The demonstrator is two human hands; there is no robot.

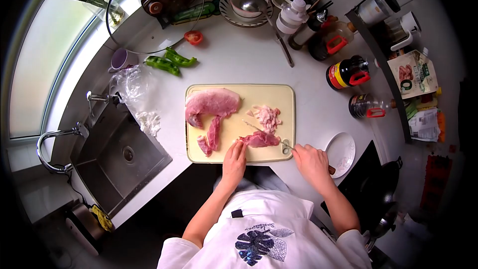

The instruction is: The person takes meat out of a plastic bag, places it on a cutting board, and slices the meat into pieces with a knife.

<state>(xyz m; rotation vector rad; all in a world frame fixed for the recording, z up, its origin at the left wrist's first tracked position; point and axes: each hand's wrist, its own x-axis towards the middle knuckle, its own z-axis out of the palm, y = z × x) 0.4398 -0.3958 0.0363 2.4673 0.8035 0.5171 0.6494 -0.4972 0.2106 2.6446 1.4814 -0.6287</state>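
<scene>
My left hand (234, 164) has its fingers together on the left end of a piece of raw meat (263, 140), holding it against the cream cutting board (266, 93). In my right hand (310, 162) is a knife (287, 145), gripped by its brown handle. Its thin blade points left and lies along the meat. Small cut pale pink pieces (269, 118) are heaped just beyond the blade. On the board's left side rest a large slab of raw meat (214, 103), a long strip (213, 133) and a smaller chunk (203, 145).
Left are a sink (128, 154) and a crumpled plastic bag (134, 87). Beyond the board lie green peppers (169, 63), a cut tomato (193, 37) and a bowl with a ladle (253, 5). Sauce bottles (347, 72) and a white plate (341, 154) stand right.
</scene>
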